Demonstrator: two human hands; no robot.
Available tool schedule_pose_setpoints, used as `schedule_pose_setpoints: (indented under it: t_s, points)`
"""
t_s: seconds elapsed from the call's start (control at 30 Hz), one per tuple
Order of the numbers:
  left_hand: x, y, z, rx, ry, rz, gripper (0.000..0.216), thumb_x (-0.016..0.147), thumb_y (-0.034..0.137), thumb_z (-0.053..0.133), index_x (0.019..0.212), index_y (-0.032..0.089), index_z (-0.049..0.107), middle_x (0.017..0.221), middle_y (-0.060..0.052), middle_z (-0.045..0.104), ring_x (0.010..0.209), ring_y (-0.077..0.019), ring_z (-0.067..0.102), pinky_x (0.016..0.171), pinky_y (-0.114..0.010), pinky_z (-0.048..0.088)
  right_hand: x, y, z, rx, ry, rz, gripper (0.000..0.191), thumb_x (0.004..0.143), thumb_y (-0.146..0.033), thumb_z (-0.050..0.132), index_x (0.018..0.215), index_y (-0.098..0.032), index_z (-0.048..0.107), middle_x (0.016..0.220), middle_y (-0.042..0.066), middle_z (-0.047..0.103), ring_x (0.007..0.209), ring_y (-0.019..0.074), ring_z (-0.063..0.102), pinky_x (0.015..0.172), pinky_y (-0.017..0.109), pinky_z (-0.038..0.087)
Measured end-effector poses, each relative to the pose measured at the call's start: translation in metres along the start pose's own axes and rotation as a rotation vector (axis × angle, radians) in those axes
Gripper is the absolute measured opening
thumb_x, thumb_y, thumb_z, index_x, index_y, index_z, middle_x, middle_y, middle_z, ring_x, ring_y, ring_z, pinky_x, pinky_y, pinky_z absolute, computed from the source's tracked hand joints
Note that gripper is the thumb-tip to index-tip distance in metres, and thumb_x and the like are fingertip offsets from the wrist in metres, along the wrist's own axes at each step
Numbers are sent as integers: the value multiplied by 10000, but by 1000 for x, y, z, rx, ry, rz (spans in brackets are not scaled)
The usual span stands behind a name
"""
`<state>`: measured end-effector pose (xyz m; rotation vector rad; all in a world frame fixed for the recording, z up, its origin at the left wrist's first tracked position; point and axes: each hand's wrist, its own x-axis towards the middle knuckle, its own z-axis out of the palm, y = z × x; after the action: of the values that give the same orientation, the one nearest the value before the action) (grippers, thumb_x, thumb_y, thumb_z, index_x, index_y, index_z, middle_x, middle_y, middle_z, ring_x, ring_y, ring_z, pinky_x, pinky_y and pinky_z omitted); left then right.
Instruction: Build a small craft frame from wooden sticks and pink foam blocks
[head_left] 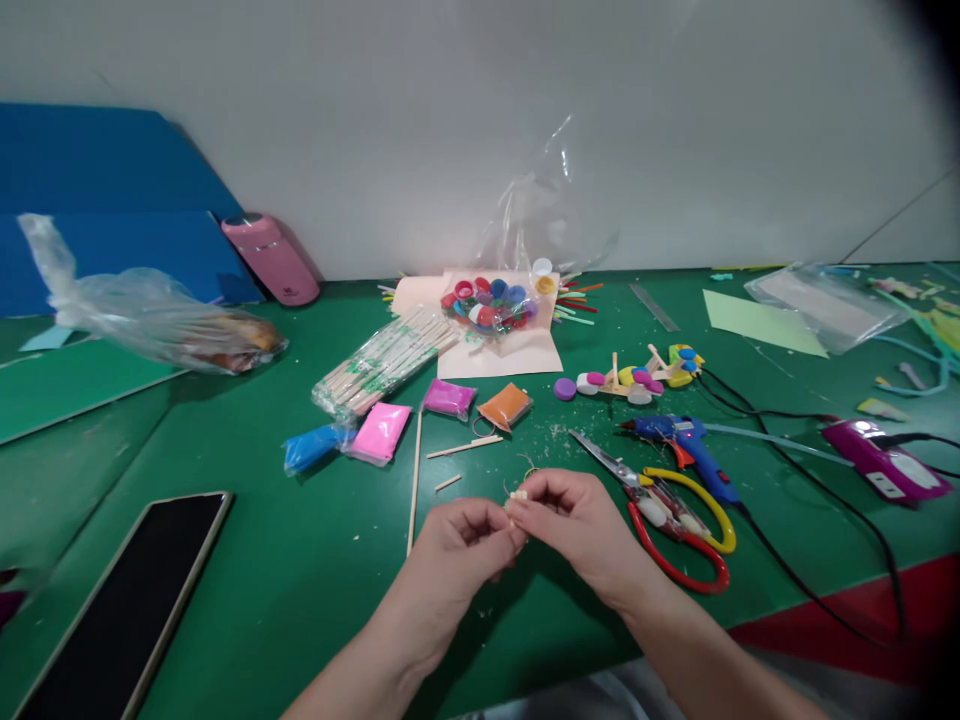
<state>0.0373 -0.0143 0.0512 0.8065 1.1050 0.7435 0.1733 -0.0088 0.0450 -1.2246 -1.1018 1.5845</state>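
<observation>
My left hand [469, 540] and my right hand [574, 520] meet at the front middle of the green table, fingertips pinched together. Between them is a small pale piece [517, 494], mostly covered by the fingers, with a thin thread-like strand curling up behind it. I cannot make out its exact kind. Just beyond my hands lie a short wooden stick [448, 483], a longer split stick [465, 447] and a long thin stick [414, 485]. To the right of my right hand rest scissors [679, 520] with one red and one yellow handle, blades partly open.
A blue glue gun [686, 440] with black cable lies right, near a purple power strip [885, 460]. Clay packets [381, 433], bagged sticks [386, 360], bottle caps [491, 305] and a bottle-cap model [630, 378] stand beyond. Left are a phone [124, 600] and pink flask [271, 258].
</observation>
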Motion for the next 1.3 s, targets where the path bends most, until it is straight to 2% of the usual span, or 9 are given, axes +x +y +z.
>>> schedule_pose_setpoints:
  t_s: [0.27, 0.57, 0.67, 0.77, 0.87, 0.97, 1.07, 1.17, 1.3]
  points:
    - [4, -3, -6, -140, -126, -60, 165, 725, 235, 582, 631, 116, 646, 566, -20, 589, 503, -77, 444, 492, -197, 324, 6, 0, -2, 33, 12, 34, 217, 682, -286, 635, 566, -145, 518, 490, -59, 467, 477, 66, 382, 477, 200, 287]
    - [4, -2, -4, -9, -10, -7, 153, 675, 260, 658, 636, 112, 653, 537, 8, 536, 513, -72, 408, 481, -190, 295, 7, 1, -3, -45, -21, -21, 226, 684, -348, 639, 616, -144, 569, 547, -36, 524, 502, 85, 462, 497, 208, 363]
    - [1, -5, -7, 1, 32, 0, 180, 694, 284, 646, 638, 114, 642, 547, 11, 523, 520, -73, 402, 486, -192, 290, 15, -2, -10, -249, 38, -113, 264, 727, -399, 593, 647, -148, 580, 547, -35, 515, 501, 90, 462, 479, 199, 368]
    - [-3, -7, -13, -42, 92, 18, 190, 695, 290, 650, 617, 119, 625, 540, 23, 500, 510, -64, 380, 484, -190, 280, 32, -5, -18, -760, 109, -334, 289, 841, -377, 455, 760, -139, 598, 636, -1, 557, 562, 100, 498, 503, 190, 382]
    - [-6, -8, -23, -138, 170, 35, 183, 662, 288, 684, 608, 124, 625, 540, 30, 496, 510, -63, 374, 498, -190, 296, 50, -6, -18, -1136, -28, -454, 230, 849, -318, 466, 812, -163, 631, 733, 18, 607, 666, 116, 546, 580, 197, 386]
    - [-7, -6, -33, -214, 230, 54, 175, 634, 276, 709, 594, 125, 629, 531, 27, 509, 511, -66, 391, 500, -190, 307, 65, -2, -12, -1270, -163, -468, 170, 787, -293, 554, 722, -174, 658, 704, 26, 626, 674, 146, 565, 570, 220, 363]
    - [-6, -5, -41, -259, 256, 63, 176, 615, 270, 724, 590, 122, 633, 509, 28, 508, 490, -63, 393, 474, -184, 294, 72, 3, -6, -1397, -225, -464, 186, 759, -305, 576, 674, -162, 658, 679, 46, 636, 628, 160, 569, 518, 231, 334]
    - [-4, -6, -45, -278, 253, 70, 166, 625, 261, 718, 602, 118, 639, 506, 28, 506, 483, -61, 389, 472, -184, 295, 74, 2, -5, -1483, -225, -458, 202, 769, -343, 558, 758, -167, 657, 713, 47, 644, 639, 162, 572, 523, 234, 338]
    - [-3, -8, -47, -292, 263, 68, 162, 633, 259, 712, 610, 117, 637, 503, 26, 503, 482, -61, 387, 475, -184, 299, 81, -5, -5, -1571, -191, -494, 210, 854, -231, 431, 888, -166, 628, 848, 65, 620, 797, 170, 545, 621, 243, 358]
